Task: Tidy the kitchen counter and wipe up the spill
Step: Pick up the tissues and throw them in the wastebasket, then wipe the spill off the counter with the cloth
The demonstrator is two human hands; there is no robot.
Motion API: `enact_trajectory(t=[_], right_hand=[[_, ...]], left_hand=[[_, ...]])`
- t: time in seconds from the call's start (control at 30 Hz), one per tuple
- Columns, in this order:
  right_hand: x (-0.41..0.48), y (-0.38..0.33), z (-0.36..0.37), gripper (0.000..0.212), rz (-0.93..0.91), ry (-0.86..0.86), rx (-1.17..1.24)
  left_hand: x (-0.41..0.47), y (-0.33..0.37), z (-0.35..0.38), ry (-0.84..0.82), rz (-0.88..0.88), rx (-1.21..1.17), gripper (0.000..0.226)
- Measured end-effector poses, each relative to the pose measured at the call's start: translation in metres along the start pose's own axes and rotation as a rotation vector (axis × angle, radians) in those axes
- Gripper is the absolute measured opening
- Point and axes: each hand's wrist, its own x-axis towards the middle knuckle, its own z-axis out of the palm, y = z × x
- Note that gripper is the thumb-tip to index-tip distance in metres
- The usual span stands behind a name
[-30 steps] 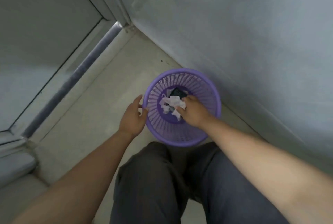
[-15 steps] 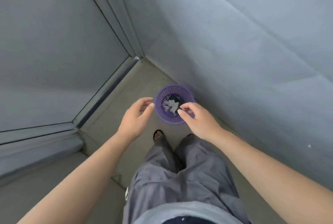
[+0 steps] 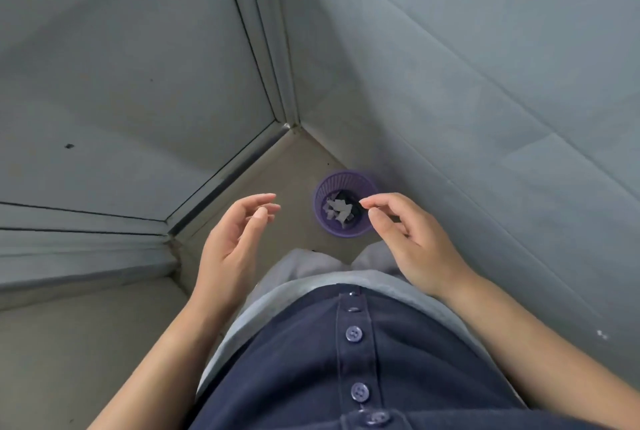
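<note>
A small purple basket (image 3: 345,208) was seen on the floor, set close against the grey wall (image 3: 485,118) near the corner, presumably so that it was kept out of the walkway. White crumpled paper scraps (image 3: 335,210) and something dark (image 3: 349,197) lay inside it; these were judged to be waste from the wiping, though the counter and the spill itself were not in view. The left hand (image 3: 232,246) was held loosely open, palm turned inward, fingers gently curled and nothing gripped. The right hand (image 3: 412,239) was raised above the basket with its thumb and forefinger nearly pinched together; nothing could be seen between them. Both hands were held well above the basket and apart from it, as would suit a release already made. The disposal step was judged done, with a return to the counter likely called for
</note>
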Motion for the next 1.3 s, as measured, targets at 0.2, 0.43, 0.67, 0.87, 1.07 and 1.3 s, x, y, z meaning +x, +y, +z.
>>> enact_trajectory(t=[0.2,0.43,0.67,0.87,1.07,1.3], right_hand=[[0.006,-0.007,0.003,0.018,-0.069,-0.128,-0.021],[0.005,-0.003,0.004,0.028,-0.216,-0.468,-0.192],[-0.032,0.042,0.026,0.023,-0.388,-0.965,-0.444],[-0.104,0.045,0.087,0.017,-0.489,-1.324,-0.553],[-0.179,0.044,0.133,0.026,-0.644,-1.576,-0.631],[-0.27,0.062,0.191,0.025,-0.718,-1.706,-0.744]], left_hand=[[-0.029,-0.003,-0.002,0.158,-0.021,-0.003,0.028],[-0.109,-0.026,0.035,0.515,-0.157,-0.12,0.028],[-0.244,-0.069,0.13,0.915,-0.377,-0.278,0.028],[-0.34,-0.086,0.188,1.33,-0.513,-0.409,0.024],[-0.405,-0.099,0.222,1.595,-0.523,-0.553,0.027],[-0.504,-0.139,0.216,1.715,-0.503,-0.611,0.024]])
